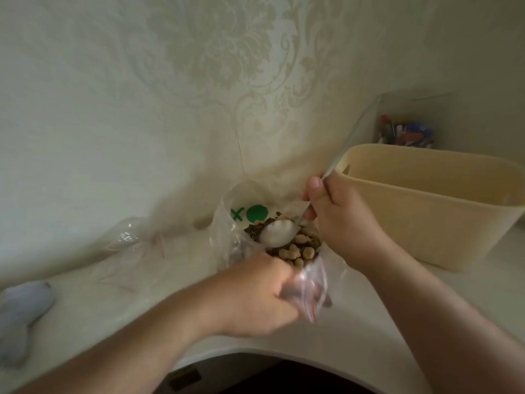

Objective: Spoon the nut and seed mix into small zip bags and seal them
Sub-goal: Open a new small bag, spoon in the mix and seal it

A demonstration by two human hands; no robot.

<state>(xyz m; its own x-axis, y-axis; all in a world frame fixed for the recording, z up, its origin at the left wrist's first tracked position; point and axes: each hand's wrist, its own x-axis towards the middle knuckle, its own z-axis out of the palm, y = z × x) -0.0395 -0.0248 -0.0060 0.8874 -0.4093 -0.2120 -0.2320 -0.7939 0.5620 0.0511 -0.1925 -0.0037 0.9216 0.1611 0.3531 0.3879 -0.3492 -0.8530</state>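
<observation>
The left hand (255, 297) clutches a zip bag (311, 288) beside the mix (295, 248), likely for short carries, while the right hand (338, 220) pinches the spoon (277, 233).

On the pale curved countertop (93, 305), the clear plastic bag of nut and seed mix (295, 248) sits at the middle against the wall. The cream plastic tub (426, 220) stands to its right, the clear box of coloured pens (406, 132) behind that. Crumpled clear plastic bags (127, 237) lie left of the mix, a soft grey-blue toy (20, 311) farther left at the edge.

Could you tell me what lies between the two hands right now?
In the head view, the nut and seed mix lies between left hand and right hand.
</observation>
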